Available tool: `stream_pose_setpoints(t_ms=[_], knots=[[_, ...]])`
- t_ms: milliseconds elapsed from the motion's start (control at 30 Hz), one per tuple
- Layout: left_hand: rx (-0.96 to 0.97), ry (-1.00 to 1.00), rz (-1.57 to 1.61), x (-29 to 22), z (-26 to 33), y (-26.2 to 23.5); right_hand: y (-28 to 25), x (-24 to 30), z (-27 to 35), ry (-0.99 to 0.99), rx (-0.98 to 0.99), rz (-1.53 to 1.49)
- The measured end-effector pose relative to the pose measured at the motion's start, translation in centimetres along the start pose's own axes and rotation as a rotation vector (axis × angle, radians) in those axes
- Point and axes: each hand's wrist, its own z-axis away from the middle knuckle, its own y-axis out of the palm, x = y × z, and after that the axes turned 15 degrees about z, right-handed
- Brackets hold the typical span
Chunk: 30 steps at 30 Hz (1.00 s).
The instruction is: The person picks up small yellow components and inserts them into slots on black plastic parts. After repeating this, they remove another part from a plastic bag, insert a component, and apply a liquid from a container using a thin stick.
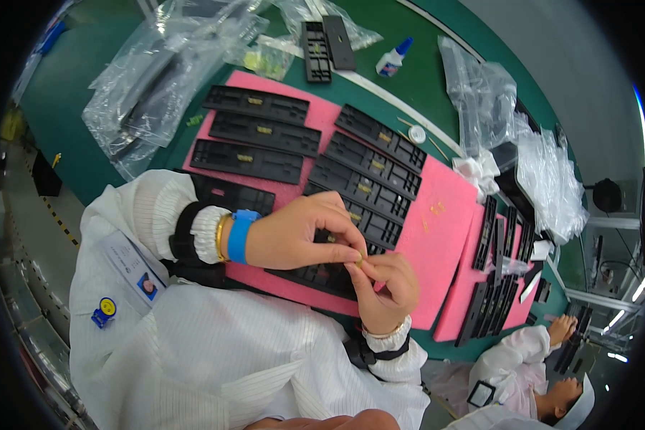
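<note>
My left hand [294,231], with a blue strap at its wrist, and my right hand [388,288] meet fingertip to fingertip. Both are closed in a pinch on a small yellowish piece [358,263], mostly covered by the fingers. Beneath them long black plastic housings lie in two columns on a pink foam mat [437,222]. In the left column a housing [245,156] has a small yellowish part at its middle, as do its neighbours. In the right column a ribbed housing [369,188] also bears one. My hands hide the nearest housings in part.
Loose yellowish bits [436,209] lie on the mat. Behind it are a glue bottle [395,57], a small white cap [416,134], thin sticks and two black parts. Clear plastic bags [161,86] flank the mat. At right, a co-worker [523,365] sits near another pink mat with black parts.
</note>
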Motion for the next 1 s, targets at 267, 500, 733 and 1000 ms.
stream_pose_setpoints(t_ms=[267, 500, 733, 1000], knots=[[0.025, 0.124, -0.047, -0.3, -0.2, 0.6, -0.1, 0.0, 1.0, 0.051, -0.043, -0.051], [-0.058, 0.077, -0.143, -1.1, 0.0, 0.1, 0.1, 0.7, 0.3, 0.168, -0.053, -0.125], [-0.046, 0.002, -0.159, -1.5, -0.9, 0.4, 0.0, -0.3, 0.1, 0.040, -0.120, -0.059], [-0.046, -0.030, -0.195, -1.6, -0.7, 1.1, 0.3, -0.6, 0.4, -0.018, -0.250, -0.038]])
